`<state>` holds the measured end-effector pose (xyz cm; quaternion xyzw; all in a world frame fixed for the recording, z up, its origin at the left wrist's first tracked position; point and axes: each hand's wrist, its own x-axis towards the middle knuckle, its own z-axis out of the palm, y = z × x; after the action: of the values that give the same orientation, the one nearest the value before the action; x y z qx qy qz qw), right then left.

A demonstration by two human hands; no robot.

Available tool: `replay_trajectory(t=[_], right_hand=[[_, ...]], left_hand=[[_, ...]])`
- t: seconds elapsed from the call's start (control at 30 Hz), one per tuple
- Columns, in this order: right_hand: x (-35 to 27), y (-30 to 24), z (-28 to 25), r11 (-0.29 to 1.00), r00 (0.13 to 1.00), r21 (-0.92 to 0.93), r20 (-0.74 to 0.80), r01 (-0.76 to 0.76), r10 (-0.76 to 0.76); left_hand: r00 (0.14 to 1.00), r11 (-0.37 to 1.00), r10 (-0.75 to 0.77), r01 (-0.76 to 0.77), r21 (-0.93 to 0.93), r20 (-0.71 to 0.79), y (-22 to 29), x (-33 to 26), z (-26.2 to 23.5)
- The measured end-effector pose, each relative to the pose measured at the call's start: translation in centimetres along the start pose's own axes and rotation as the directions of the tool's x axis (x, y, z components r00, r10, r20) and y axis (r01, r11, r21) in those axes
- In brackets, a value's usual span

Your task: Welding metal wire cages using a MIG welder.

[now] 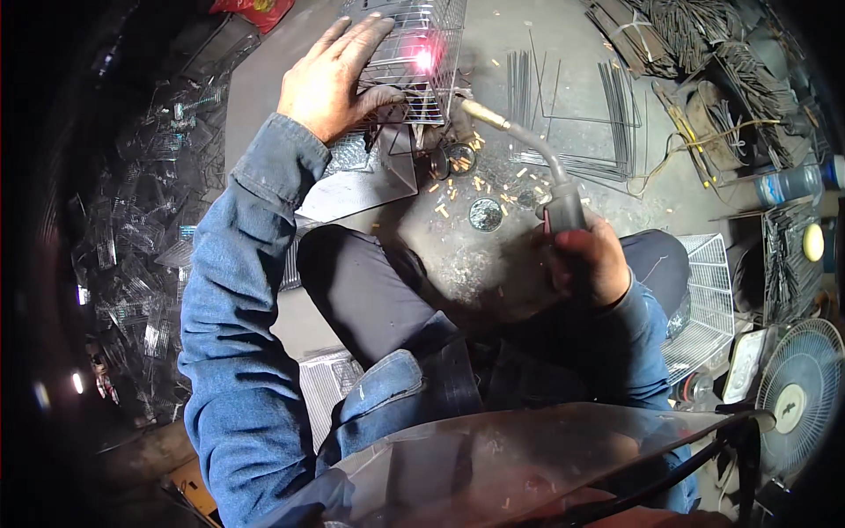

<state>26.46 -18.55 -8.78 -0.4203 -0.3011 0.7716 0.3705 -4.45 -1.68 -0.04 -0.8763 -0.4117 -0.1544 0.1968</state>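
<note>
A silvery wire cage [447, 40] stands at the top centre. My left hand [330, 79] grips its left side, fingers over the upper wires and thumb along the lower edge. In my right hand [607, 260] is the dark handle of a welding torch [533, 141]. The torch's bent neck points up and left, and its brass-coloured nozzle ends close to the cage's lower right corner; whether it touches, I cannot tell. A bright pink-red glow shows on the cage wires. Beneath the cage, a metal sheet [370, 189] lies at a slant.
Cigarette butts [443, 211] and a small round tin [485, 214] lie between my knees. Bent wire rods [623, 123] lie beyond the torch. Wire pieces [132, 238] heap up at left. A fan [792, 396] and wire basket [704, 299] stand right. A clear visor [528, 449] crosses the bottom.
</note>
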Motion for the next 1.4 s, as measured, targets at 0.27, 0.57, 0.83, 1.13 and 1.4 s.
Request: replay_trajectory(t=[0.27,0.57,0.83,1.13,1.4], right_hand=[[0.5,-0.3,1.3,0.996,0.998,0.056,0.008,-0.063,0.062],[0.5,-0.1,1.4,0.982,0.996,0.184,0.086,-0.039,0.023],[1.0,0.6,0.6,0.997,0.993,0.032,0.092,0.074,-0.077],[-1.4,-8.1,0.4,0.947,0.923,-0.106,-0.216,0.302,-0.319],[-0.4,-8.6,0.0,0.923,0.879,0.018,-0.311,0.385,-0.361]], left_hand=[[0.999,1.000,-0.020,0.020,0.006,0.049,0.0,-0.2,-0.2],[0.996,0.998,-0.048,0.050,-0.023,0.069,0.1,-0.3,-0.5],[0.997,0.998,-0.044,0.046,-0.034,0.063,0.1,0.2,-0.1],[0.992,0.991,-0.096,0.089,0.095,0.077,4.6,3.0,-1.1],[0.847,0.867,0.301,-0.053,-0.495,0.438,0.7,15.5,0.4]])
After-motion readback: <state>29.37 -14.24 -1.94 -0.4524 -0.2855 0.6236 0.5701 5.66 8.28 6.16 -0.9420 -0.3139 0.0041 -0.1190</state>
